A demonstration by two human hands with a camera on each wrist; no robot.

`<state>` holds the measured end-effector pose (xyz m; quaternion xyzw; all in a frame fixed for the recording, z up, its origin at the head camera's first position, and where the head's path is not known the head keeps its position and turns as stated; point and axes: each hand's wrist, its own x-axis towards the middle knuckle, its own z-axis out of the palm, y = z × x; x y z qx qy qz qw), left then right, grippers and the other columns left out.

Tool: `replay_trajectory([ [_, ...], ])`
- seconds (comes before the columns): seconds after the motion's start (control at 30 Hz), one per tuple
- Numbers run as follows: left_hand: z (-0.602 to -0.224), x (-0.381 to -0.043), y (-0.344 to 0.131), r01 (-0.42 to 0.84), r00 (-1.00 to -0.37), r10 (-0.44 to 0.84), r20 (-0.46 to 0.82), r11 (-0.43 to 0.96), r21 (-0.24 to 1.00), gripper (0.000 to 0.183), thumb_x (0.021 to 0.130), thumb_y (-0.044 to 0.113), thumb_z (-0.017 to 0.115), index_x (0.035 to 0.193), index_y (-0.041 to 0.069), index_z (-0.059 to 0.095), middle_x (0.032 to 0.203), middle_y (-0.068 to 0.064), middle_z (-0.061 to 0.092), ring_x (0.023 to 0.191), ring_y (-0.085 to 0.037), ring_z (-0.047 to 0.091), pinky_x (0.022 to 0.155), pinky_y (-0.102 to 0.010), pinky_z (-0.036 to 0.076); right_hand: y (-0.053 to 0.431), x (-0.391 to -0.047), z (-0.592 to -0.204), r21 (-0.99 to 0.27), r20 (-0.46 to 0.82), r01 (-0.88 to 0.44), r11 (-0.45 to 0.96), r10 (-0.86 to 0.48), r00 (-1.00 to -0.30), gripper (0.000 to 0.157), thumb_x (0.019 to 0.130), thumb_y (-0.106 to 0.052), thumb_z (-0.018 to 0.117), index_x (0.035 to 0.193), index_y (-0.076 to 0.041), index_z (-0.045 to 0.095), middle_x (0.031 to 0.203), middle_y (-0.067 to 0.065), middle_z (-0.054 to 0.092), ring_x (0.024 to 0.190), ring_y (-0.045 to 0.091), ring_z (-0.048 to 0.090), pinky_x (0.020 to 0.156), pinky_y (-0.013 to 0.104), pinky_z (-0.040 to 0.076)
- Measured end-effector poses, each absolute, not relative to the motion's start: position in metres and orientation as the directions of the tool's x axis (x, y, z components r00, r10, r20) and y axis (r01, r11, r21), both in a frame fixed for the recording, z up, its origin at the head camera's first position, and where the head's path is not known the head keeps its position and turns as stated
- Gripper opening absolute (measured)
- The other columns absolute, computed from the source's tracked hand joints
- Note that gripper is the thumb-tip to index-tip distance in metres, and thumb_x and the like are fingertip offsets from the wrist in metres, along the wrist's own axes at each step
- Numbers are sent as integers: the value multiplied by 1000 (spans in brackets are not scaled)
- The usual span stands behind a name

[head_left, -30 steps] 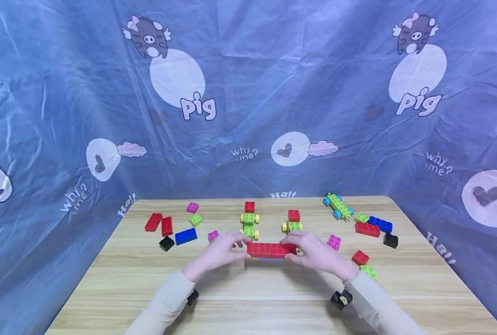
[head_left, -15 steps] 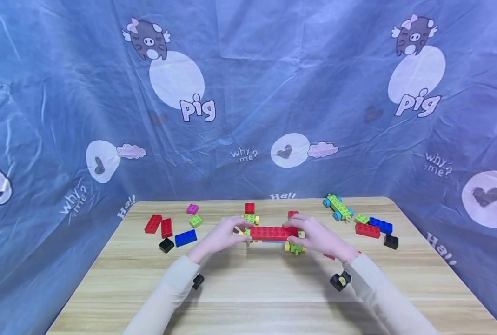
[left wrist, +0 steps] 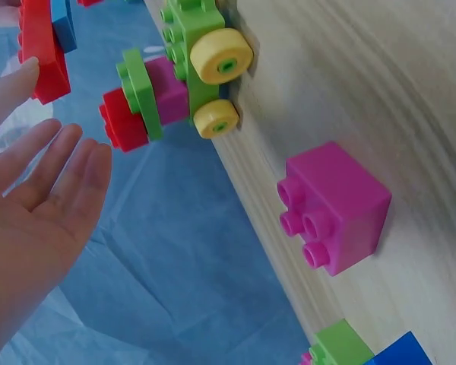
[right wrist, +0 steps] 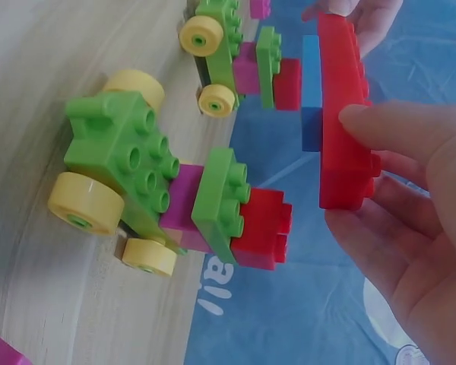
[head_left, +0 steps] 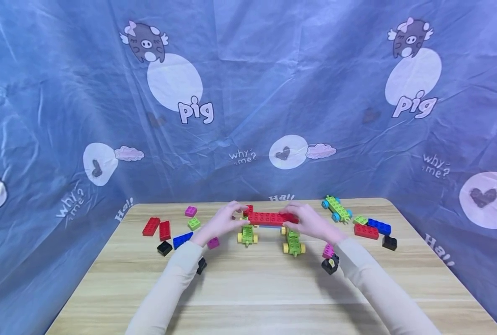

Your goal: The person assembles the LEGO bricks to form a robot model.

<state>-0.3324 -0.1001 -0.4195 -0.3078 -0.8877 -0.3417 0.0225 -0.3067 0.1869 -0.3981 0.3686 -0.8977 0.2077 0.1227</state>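
The long bar (head_left: pixel 267 218) is coloured red, with blue shown by the bricks (right wrist: pixel 311 76) beneath it. Two light-green cars (right wrist: pixel 99 148) are fitted with yellow wheels (right wrist: pixel 83 198) and topped in magenta, green and red. The far-right car (head_left: pixel 336 208), also green, is wheeled in sky blue. The counter (head_left: pixel 248 288) is streaked with pale wood grain. The blue curtain (head_left: pixel 240 93) is printed with grey pigs (head_left: pixel 147 43), white discs (head_left: pixel 175 83), pink clouds (head_left: pixel 129 154) and white lettering (head_left: pixel 195 112). The sleeves (head_left: pixel 168 274) are coloured off-white.
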Motion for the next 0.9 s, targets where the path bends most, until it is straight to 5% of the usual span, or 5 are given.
replay_trajectory([
  [0.43,-429,-360,-108,470,-870,451,200,636,612,50,85,27,67,128,5,54,123,-11,60,113,-26,56,98,-42,47,190,-318,-403,-300,367,-683,666,-580,-727,31,82,-17,70,110,-5,66,108,9,69,98,22,65,85,36,55],
  [0.67,-436,-367,-104,450,-874,459,159,642,621,48,88,25,65,130,4,53,129,-13,58,113,-28,57,98,-43,48,191,-320,-401,-319,358,-675,665,-575,-736,30,83,-18,70,110,-6,66,106,8,68,89,15,63,76,31,56],
  [0.9,-441,-368,-101,480,-858,478,186,619,622,40,88,17,64,125,4,57,123,-15,62,107,-29,60,93,-45,50,195,-321,-401,-345,345,-656,671,-560,-753,31,83,-16,69,111,-4,65,110,11,68,94,20,64,80,39,57],
])
